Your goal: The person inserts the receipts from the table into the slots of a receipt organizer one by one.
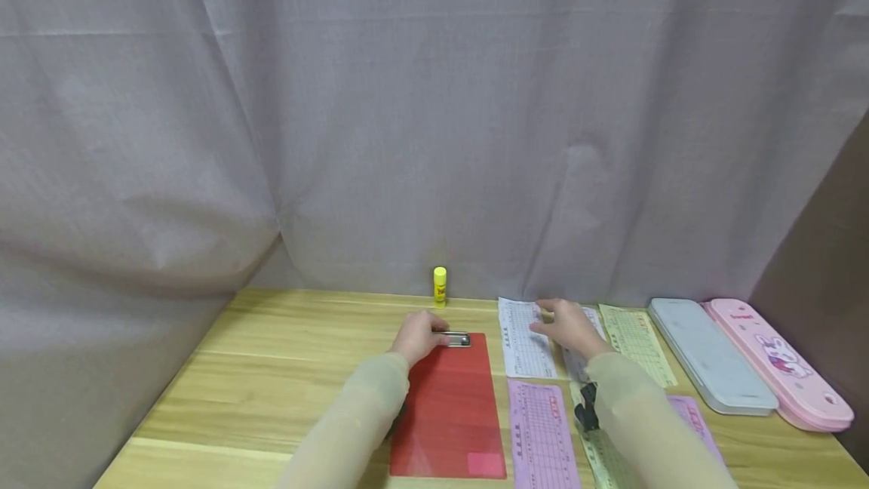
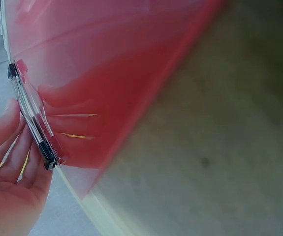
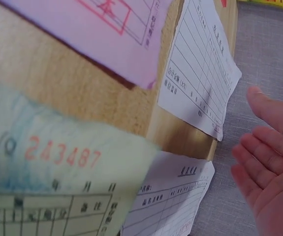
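Left hand [image 1: 416, 339] pinches the far-end clip [image 1: 460, 339] of the red clipboard [image 1: 453, 406]; right of it, the right hand [image 1: 572, 329] is loosely spread beside a white slip [image 1: 523, 344].

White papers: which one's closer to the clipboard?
The left white sheet; the other white sheet lies farther from the clipboard, partly behind the right hand.

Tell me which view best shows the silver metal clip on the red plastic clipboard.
The left wrist view: the silver metal clip looks large there, both dark ends visible. The head view shows it small on the red plastic clipboard, partly hidden by the left hand. The right wrist view misses it.
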{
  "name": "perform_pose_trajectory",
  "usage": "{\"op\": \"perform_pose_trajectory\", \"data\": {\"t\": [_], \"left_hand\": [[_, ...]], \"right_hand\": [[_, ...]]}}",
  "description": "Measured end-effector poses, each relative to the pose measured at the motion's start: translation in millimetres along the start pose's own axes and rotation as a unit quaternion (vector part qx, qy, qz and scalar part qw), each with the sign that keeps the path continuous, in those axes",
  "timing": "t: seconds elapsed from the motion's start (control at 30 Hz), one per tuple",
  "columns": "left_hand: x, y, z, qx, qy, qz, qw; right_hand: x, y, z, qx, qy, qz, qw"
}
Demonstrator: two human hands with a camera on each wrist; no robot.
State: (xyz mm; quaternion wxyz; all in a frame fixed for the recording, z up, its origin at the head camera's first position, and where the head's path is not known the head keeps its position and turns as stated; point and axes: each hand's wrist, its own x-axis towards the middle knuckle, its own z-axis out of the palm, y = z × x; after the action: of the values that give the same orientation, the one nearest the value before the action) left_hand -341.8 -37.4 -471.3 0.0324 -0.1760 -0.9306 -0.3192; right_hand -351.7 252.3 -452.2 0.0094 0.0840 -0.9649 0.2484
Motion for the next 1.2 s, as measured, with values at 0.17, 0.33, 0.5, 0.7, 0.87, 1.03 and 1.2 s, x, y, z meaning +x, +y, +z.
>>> {"op": "perform_pose_trajectory", "data": {"t": [0.17, 0.33, 0.5, 0.7, 0.87, 1.03, 1.2], "left_hand": [[1.3, 0.8, 0.7, -0.008, -0.008, 0.007, 0.9999], [2.4, 1.4, 1.4, -0.011, -0.018, 0.014, 0.9997], [5.5, -1.6, 2.6, -0.005, -0.032, 0.016, 0.9994], [6.7, -5.2, 5.4, 0.007, -0.032, 0.023, 0.9992], [6.5, -6.3, 5.3, 0.030, -0.028, 0.031, 0.9987], [7.4, -6.7, 2.6, 0.037, -0.034, 0.034, 0.9982], [10.0, -9.9, 1.8, 0.042, -0.044, 0.041, 0.9973]], "right_hand": [[2.0, -3, 3, 0.000, 0.007, -0.011, 0.9999], [6.0, -5, 6, 0.001, 0.000, -0.005, 1.0000], [12.0, -6, 11, 0.010, 0.001, -0.005, 0.9999], [17.6, -4, 18, 0.014, 0.007, -0.015, 0.9998], [20.8, -4, 22, 0.020, -0.002, 0.009, 0.9998], [25.2, -4, 24, 0.001, 0.002, 0.017, 0.9999], [31.1, 0, 24, -0.023, 0.016, -0.002, 0.9996]]}}
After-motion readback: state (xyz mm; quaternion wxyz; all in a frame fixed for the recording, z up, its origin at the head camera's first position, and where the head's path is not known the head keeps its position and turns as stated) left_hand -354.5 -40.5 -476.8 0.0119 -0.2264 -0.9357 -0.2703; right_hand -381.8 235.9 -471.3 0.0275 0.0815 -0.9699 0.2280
